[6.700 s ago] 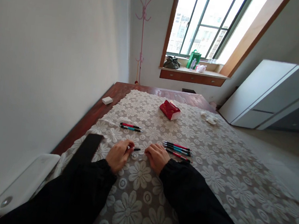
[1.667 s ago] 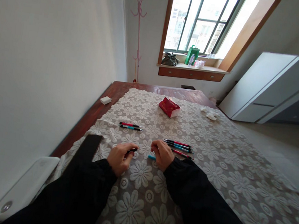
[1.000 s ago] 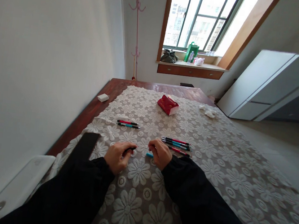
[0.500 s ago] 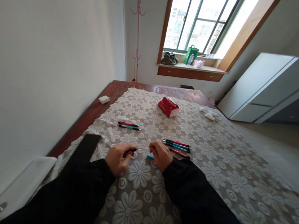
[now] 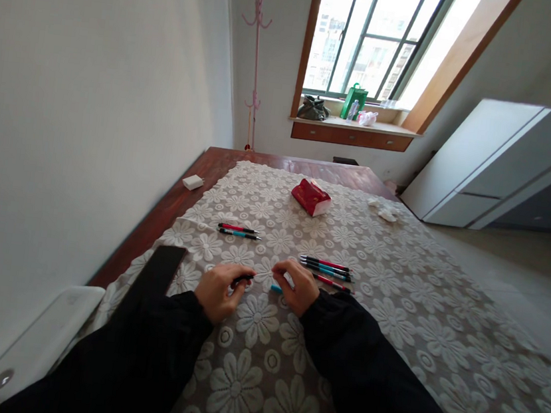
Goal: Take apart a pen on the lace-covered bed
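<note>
My left hand (image 5: 217, 292) is closed around a short black pen part (image 5: 244, 278), its tip pointing right. From that part a thin whitish rod, like a pen refill (image 5: 264, 274), stretches across to my right hand (image 5: 297, 289). The fingertips of my right hand pinch the rod's far end. Beneath those fingers lies a light-blue pen barrel (image 5: 276, 288) on the cloth, partly hidden by the hand. Just beyond my right hand are several red and blue pens (image 5: 325, 268). Further left, a red pen (image 5: 237, 228) and a blue pen (image 5: 238, 233) lie side by side.
A flowered lace cloth (image 5: 253, 364) covers the wooden table. Beside my left forearm is a dark flat phone-like object (image 5: 161, 273), with a white device (image 5: 37, 345) by the wall. Farther off sit a red tissue pack (image 5: 307, 195), a white charger-like block (image 5: 193, 182) and crumpled tissue (image 5: 385, 212).
My hands have drawn slightly closer together, and less of the thin rod shows between them. The pens on the cloth stay where they were.
</note>
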`<move>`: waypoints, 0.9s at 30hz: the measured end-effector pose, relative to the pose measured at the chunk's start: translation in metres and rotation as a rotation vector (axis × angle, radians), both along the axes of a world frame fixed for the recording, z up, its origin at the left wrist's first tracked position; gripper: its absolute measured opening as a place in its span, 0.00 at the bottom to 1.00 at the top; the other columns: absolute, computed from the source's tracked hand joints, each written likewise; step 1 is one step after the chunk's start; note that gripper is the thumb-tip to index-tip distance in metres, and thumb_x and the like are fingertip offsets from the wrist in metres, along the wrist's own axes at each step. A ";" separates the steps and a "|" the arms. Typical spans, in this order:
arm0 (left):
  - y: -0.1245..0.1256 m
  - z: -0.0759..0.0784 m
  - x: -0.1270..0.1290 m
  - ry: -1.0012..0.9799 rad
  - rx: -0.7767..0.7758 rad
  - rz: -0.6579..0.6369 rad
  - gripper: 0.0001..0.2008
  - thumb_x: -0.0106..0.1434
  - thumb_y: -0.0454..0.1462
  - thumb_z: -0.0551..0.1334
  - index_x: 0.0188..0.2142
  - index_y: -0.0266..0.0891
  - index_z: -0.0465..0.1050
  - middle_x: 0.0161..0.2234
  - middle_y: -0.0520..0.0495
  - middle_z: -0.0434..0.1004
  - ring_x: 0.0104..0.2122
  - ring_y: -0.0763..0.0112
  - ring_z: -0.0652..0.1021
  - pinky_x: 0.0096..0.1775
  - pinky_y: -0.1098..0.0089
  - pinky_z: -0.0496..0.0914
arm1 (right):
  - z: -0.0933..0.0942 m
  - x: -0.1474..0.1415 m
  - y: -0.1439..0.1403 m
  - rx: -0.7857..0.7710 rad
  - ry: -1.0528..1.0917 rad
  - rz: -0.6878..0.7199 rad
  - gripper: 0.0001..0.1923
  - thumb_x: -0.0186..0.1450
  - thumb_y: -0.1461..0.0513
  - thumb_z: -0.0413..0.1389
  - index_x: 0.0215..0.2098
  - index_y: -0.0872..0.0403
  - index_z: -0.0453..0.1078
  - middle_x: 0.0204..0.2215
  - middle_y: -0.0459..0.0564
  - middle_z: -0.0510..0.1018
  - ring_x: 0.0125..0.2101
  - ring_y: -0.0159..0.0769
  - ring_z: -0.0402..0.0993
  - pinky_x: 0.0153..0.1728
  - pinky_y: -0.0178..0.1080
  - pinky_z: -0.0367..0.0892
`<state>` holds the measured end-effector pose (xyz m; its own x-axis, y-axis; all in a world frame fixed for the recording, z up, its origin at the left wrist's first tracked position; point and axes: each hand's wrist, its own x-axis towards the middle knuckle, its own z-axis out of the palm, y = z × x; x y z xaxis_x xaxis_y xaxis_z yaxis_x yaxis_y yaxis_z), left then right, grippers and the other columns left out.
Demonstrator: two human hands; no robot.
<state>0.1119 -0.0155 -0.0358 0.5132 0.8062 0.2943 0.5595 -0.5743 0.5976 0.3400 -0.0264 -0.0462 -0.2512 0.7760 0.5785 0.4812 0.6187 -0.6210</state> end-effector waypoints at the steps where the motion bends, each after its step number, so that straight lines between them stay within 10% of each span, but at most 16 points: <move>1: 0.000 0.000 0.000 0.000 0.002 -0.006 0.14 0.61 0.31 0.58 0.45 0.42 0.75 0.38 0.49 0.82 0.35 0.67 0.78 0.42 0.65 0.71 | 0.000 0.000 0.000 -0.013 0.009 -0.006 0.03 0.66 0.66 0.52 0.37 0.53 0.67 0.30 0.48 0.74 0.32 0.34 0.72 0.35 0.36 0.67; 27: 0.004 -0.001 0.000 0.042 -0.020 0.054 0.12 0.60 0.32 0.58 0.42 0.43 0.76 0.40 0.48 0.82 0.41 0.63 0.79 0.45 0.64 0.71 | -0.012 0.002 0.004 -0.116 -0.082 0.007 0.06 0.68 0.60 0.54 0.42 0.52 0.70 0.33 0.49 0.78 0.34 0.36 0.76 0.38 0.37 0.70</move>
